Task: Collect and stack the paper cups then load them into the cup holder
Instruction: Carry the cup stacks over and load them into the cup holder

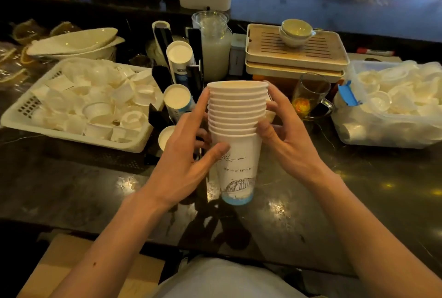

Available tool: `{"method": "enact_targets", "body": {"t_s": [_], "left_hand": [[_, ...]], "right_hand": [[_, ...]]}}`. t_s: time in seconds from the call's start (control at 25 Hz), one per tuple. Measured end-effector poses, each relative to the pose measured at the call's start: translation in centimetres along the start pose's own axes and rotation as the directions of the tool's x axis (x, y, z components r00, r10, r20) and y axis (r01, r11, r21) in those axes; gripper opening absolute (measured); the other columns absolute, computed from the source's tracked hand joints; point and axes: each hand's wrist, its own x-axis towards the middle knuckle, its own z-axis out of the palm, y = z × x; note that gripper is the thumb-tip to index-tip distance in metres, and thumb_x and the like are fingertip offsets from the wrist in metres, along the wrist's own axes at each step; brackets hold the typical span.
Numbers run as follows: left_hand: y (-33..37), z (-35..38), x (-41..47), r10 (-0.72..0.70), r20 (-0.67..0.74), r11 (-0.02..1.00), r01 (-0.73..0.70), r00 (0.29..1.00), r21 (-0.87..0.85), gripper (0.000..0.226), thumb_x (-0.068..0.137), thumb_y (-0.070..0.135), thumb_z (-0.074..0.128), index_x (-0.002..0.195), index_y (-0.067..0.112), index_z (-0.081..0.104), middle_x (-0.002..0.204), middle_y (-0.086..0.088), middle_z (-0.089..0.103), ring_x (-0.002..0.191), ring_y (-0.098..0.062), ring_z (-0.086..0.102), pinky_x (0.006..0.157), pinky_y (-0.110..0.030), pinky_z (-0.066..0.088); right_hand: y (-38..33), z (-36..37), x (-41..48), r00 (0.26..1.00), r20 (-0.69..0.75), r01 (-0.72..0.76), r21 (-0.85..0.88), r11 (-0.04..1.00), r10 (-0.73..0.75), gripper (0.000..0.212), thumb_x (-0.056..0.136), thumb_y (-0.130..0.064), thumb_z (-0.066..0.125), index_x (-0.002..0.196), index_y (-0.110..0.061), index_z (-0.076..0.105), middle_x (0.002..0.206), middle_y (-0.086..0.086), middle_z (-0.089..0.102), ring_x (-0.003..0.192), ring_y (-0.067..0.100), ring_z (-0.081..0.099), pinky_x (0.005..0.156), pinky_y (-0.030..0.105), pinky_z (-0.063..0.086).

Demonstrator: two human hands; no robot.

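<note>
A white basket (pixel 18 121) of crumpled cups sits far left on the dark table (pixel 71 190). The left hand (pixel 181 161) and right hand (pixel 284 135) each grip the stack of paper cups (pixel 236 130), upright at centre, fingers clamped on its sides.

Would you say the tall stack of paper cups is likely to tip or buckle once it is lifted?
The stack of paper cups is probably light but top-heavy, being tall on one narrow base. With the left hand and right hand gripping opposite sides, thin paper walls may dent under squeezing.
</note>
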Motion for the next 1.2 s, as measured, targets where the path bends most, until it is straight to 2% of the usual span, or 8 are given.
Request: {"method": "enact_targets", "body": {"t_s": [0.2, 0.36, 0.48, 0.6, 0.72, 0.84, 0.96, 1.2], "left_hand": [[-0.3, -2.8, 0.6, -0.003, -0.079, 0.999, 0.007, 0.997, 0.041, 0.085, 0.088, 0.069, 0.041, 0.157, 0.035, 0.004, 0.127, 0.011, 0.036, 0.119, 0.005, 0.045, 0.096, -0.006, 0.04], [-0.8, -4.6, 1.6, -0.033, -0.182, 0.998, 0.024, 0.983, -0.05, 0.078, 0.091, 0.069, 0.033, 0.155, 0.03, 0.011, 0.159, 0.011, 0.007, 0.144, 0.013, 0.011, 0.111, -0.009, 0.029], [-0.7, -6.3, 2.6, -0.091, -0.203, 0.976, 0.046, 0.975, -0.214, 0.045, 0.103, 0.041, 0.038, 0.144, 0.04, 0.019, 0.143, 0.022, 0.037, 0.124, 0.014, 0.047, 0.094, -0.015, 0.049], [-1.1, -7.7, 3.7, -0.143, -0.256, 0.979, 0.099, 0.956, -0.178, 0.035, 0.103, 0.04, 0.039, 0.136, 0.045, 0.035, 0.121, 0.022, 0.055, 0.103, 0.008, 0.061, 0.079, -0.018, 0.054], [-1.6, -8.9, 4.3, -0.22, -0.175, 0.962, 0.183, 0.96, -0.205, 0.033, 0.103, 0.044, 0.036, 0.131, 0.037, 0.052, 0.113, 0.032, 0.061, 0.104, 0.012, 0.059, 0.086, -0.017, 0.052], [-2.0, -10.3, 4.0, -0.23, -0.007, 0.917, 0.214, 0.973, -0.337, 0.032, 0.103, 0.042, 0.038, 0.132, 0.044, 0.052, 0.116, 0.038, 0.059, 0.109, 0.016, 0.056, 0.091, -0.013, 0.049], [-2.7, -11.2, 4.0, -0.173, 0.176, 0.906, 0.227, 0.969, -0.358, 0.048, 0.077, 0.08, 0.048, 0.12, 0.061, 0.055, 0.128, 0.029, 0.06, 0.123, 0.006, 0.054, 0.104, -0.026, 0.044], [-4.4, -10.8, 6.4, -0.37, 0.228, 0.9, 0.409, 0.9, -0.152, 0.086, 0.069, 0.092, 0.017, 0.143, 0.052, 0.034, 0.15, 0.008, 0.047, 0.14, -0.016, 0.042, 0.118, -0.04, 0.025]], "right_hand": [[-1.9, 2.8, 3.5, 0.998, 0.021, 0.061, 0.06, 0.996, -0.062, 0.062, 0.092, -0.041, 0.045, 0.149, -0.027, 0.023, 0.142, 0.002, 0.045, 0.114, 0.009, 0.061, 0.068, 0.028, 0.059], [-2.8, 4.8, 5.9, 0.99, 0.139, -0.007, 0.123, 0.992, -0.01, 0.073, 0.091, -0.04, 0.053, 0.154, -0.023, 0.019, 0.151, -0.004, 0.038, 0.109, 0.013, 0.065, 0.066, 0.026, 0.059], [-3.1, 5.5, 7.5, 0.968, 0.248, -0.082, 0.142, 0.986, 0.044, 0.08, 0.09, -0.036, 0.063, 0.155, -0.022, 0.017, 0.156, -0.005, 0.031, 0.113, 0.011, 0.064, 0.069, 0.027, 0.059], [-4.1, 6.1, 9.0, 0.942, 0.321, -0.142, 0.109, 0.984, 0.1, 0.057, 0.095, -0.032, 0.057, 0.147, -0.027, 0.034, 0.144, -0.001, 0.048, 0.097, 0.015, 0.071, 0.068, 0.028, 0.058], [-5.2, 6.8, 9.9, 0.907, 0.314, -0.34, 0.157, 0.927, 0.28, 0.031, 0.097, -0.033, 0.054, 0.126, -0.035, 0.045, 0.113, -0.001, 0.067, 0.07, 0.016, 0.073, 0.06, 0.024, 0.056], [-5.7, 7.1, 11.3, 0.864, 0.314, -0.456, 0.156, 0.877, 0.393, 0.033, 0.096, -0.042, 0.053, 0.122, -0.022, 0.057, 0.111, 0.007, 0.068, 0.071, 0.024, 0.073, 0.059, 0.025, 0.057], [-5.8, 7.1, 12.5, 0.793, 0.301, -0.597, 0.203, 0.776, 0.531, 0.029, 0.096, -0.045, 0.053, 0.107, -0.02, 0.062, 0.107, 0.017, 0.066, 0.076, 0.027, 0.073, 0.053, 0.021, 0.056], [-3.9, 7.8, 14.0, 0.726, 0.231, -0.681, 0.116, 0.723, 0.647, 0.061, 0.089, -0.061, 0.053, 0.11, -0.005, 0.061, 0.1, 0.021, 0.068, 0.059, 0.017, 0.067, 0.046, 0.021, 0.05]]}}
